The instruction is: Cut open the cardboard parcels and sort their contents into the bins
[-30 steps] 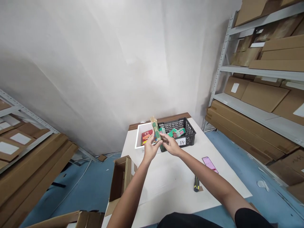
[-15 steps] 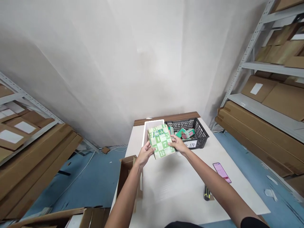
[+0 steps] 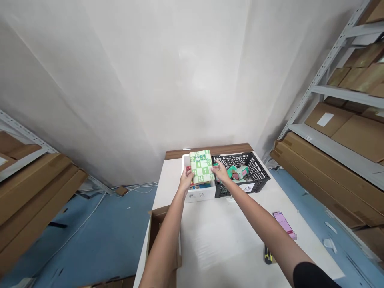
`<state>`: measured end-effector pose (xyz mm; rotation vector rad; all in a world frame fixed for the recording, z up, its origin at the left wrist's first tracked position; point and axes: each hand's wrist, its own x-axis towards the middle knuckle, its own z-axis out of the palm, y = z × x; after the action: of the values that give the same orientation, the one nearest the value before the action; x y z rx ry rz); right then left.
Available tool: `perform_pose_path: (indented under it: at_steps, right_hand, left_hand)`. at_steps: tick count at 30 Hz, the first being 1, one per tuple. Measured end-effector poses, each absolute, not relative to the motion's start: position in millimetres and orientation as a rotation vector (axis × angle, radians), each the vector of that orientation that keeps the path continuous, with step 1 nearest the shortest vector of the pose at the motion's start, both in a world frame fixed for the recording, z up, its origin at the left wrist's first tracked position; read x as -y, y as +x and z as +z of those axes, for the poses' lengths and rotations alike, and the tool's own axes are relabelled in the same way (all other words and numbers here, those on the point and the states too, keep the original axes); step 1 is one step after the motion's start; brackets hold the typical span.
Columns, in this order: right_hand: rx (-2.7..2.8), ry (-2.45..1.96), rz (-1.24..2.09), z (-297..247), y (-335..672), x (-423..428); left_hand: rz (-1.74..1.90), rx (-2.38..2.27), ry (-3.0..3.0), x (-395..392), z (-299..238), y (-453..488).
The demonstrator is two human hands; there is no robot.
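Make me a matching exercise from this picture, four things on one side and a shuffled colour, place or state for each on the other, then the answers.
Things:
1. Book
2. Phone
3. Black crate
4. Utility knife

Descriptions:
A. Yellow and black
B. Holding green boxes
C. Gripped between the left hand and right hand
D. Lit up pink

Pairs: 1-C, 2-D, 3-B, 4-A
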<state>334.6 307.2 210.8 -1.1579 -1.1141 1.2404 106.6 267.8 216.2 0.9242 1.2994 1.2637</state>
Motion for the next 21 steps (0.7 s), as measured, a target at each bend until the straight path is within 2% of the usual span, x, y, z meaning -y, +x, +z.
perform_pose_path:
  at_steps: [5, 11, 17, 21]
  right_hand:
    - [1.142, -1.333, 1.067, 178, 364, -308]
    - [1.315, -1.561, 1.259, 71, 425, -215]
    - [1.654, -2.110, 1.149, -19, 491, -82]
    - [1.885, -2.301, 1.209, -53, 527, -16]
  left_hand:
    - [1.180, -1.538, 1.065, -256, 197, 100]
    - [1.072, -1.588, 1.248, -152, 110, 105]
    - [0.297, -1.825, 1.238, -38, 7, 126]
    - [0.031, -1.883, 1.151, 29, -34, 142]
